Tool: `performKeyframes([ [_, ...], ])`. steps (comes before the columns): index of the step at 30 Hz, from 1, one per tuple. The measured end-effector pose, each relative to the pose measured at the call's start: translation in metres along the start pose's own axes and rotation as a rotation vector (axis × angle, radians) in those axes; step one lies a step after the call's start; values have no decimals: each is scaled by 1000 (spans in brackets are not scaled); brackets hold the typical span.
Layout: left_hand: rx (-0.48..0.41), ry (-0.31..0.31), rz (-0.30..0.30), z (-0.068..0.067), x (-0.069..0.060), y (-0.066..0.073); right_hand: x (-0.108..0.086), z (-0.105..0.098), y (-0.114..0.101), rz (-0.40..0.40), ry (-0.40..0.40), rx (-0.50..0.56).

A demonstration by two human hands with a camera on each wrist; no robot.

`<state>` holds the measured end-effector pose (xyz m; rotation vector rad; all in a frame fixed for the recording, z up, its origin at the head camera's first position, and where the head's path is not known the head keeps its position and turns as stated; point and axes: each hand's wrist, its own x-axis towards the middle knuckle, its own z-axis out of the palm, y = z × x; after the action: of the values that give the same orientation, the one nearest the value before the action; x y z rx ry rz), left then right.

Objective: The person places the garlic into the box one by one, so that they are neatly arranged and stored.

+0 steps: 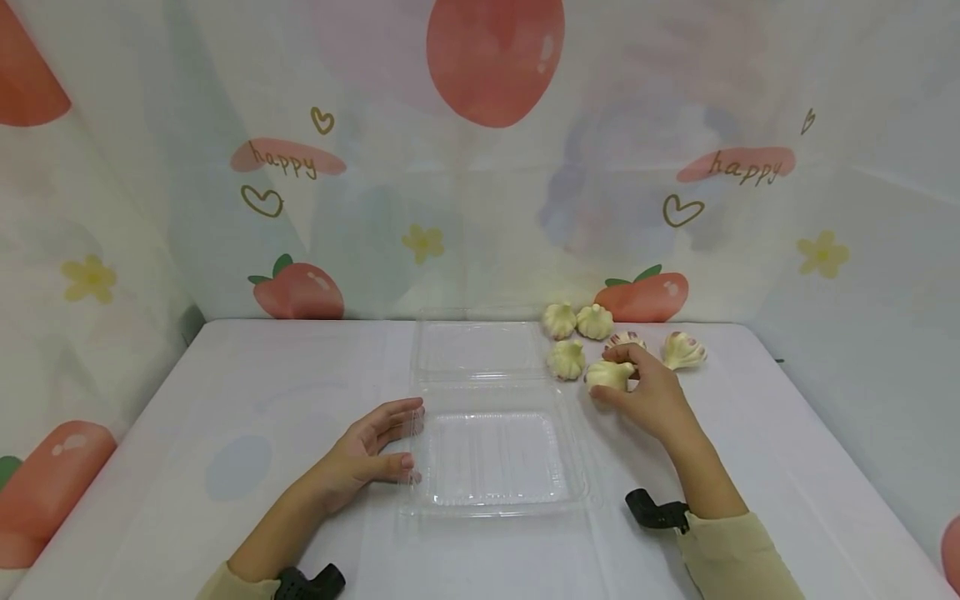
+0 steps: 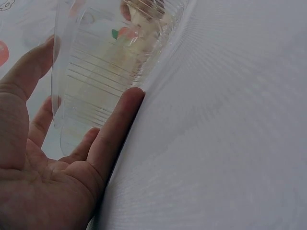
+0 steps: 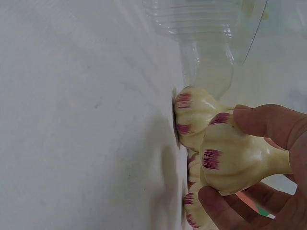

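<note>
My right hand [image 1: 651, 392] pinches a garlic bulb [image 1: 609, 376] between thumb and fingers. In the right wrist view this bulb [image 3: 235, 160] shows purple streaks and seems held off the table, its stem toward my palm. My left hand [image 1: 360, 454] rests at the left side of a clear plastic clamshell box [image 1: 495, 510], fingers nearly straight against its edge. In the left wrist view the fingers [image 2: 117, 127] lie by the ribbed wall of the box [image 2: 91, 76]. The box stands with its lid [image 1: 480, 377] folded back, and no bulb lies in it.
Several other garlic bulbs [image 1: 566, 360] stand right of the lid, close to the held one. One bulb [image 1: 683, 351] lies farther right, beyond my right hand. A printed cloth wall [image 1: 480, 208] rises behind the white table [image 1: 300, 358].
</note>
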<state>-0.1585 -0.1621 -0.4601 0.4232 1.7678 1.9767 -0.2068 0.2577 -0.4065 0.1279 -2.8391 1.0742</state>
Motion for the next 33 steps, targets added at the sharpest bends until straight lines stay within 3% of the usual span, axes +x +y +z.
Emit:
performKeyframes([
  [33, 9, 13, -15, 0, 1, 0, -15, -8, -49, -120, 37, 61],
])
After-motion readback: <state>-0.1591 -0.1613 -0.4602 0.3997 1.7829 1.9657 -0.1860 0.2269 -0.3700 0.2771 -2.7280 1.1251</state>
